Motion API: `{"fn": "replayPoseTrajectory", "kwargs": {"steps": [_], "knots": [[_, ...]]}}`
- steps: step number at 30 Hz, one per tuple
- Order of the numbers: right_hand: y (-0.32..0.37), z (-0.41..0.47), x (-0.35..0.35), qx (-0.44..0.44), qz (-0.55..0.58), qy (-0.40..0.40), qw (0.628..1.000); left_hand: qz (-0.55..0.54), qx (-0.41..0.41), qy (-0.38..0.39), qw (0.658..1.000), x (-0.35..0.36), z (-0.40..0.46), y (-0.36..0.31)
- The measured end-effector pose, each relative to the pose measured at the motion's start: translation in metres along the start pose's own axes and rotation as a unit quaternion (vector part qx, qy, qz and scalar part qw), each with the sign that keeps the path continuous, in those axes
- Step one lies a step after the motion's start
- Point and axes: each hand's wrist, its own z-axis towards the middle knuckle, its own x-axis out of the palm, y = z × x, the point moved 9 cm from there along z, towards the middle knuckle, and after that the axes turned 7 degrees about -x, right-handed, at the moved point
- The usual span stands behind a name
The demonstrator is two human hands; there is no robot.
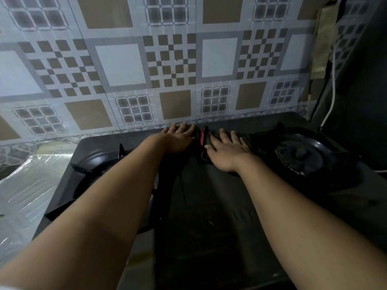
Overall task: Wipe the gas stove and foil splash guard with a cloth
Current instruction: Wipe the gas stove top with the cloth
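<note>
A dark cloth (202, 143) with a red stripe is pressed flat against the back of the black gas stove (209, 195), midway between its two burners, close under the patterned wall. The left hand (178, 139) lies open with its fingers straight, resting on the cloth's left part near the stove's rear edge. The right hand (228, 151) is spread wide and flat on the cloth's right part. Nothing is gripped by either hand; the cloth is only held down under the palms.

The wiping of the stove top appears to be under way rather than finished. The back strip between the left burner (98, 162) and the right burner (301, 155) is being covered at this moment. How clean the dark surface already is cannot be judged in this dim light; faint streaks can be made out on the nearer part of the top, and these suggest work left there.

A crinkled foil sheet (31, 185), taken to be the foil splash guard, is seen lying on the bench to the left of the stove. It is not touched by either hand, so that part of the task is judged still to be done. The tiled wall (167, 59) behind is likewise untouched.
</note>
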Motion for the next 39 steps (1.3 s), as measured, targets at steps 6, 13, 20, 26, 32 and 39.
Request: {"fn": "replayPoseTrajectory", "kwargs": {"steps": [6,13,20,26,32,39], "knots": [[0.045,-0.067,0.025,-0.024,-0.010,-0.011,1.000,0.012,0.028,-0.008,1.000,0.000,0.002,0.001],[0.068,-0.138,0.041,-0.041,-0.004,-0.029,0.999,0.030,0.042,-0.025,0.998,0.001,0.003,-0.002],[0.062,-0.199,0.049,-0.016,-0.007,-0.062,0.998,0.046,0.054,-0.053,0.996,-0.007,-0.009,-0.011],[0.046,-0.229,0.050,-0.004,-0.007,-0.091,0.996,-0.024,0.142,-0.149,0.978,-0.030,-0.036,-0.068],[0.000,-0.235,0.042,0.080,0.009,-0.136,0.987,-0.008,0.209,-0.098,0.973,0.022,-0.073,-0.134],[-0.033,-0.221,0.031,0.126,0.047,-0.155,0.979,0.007,0.186,-0.111,0.976,0.030,-0.072,-0.133]]}}
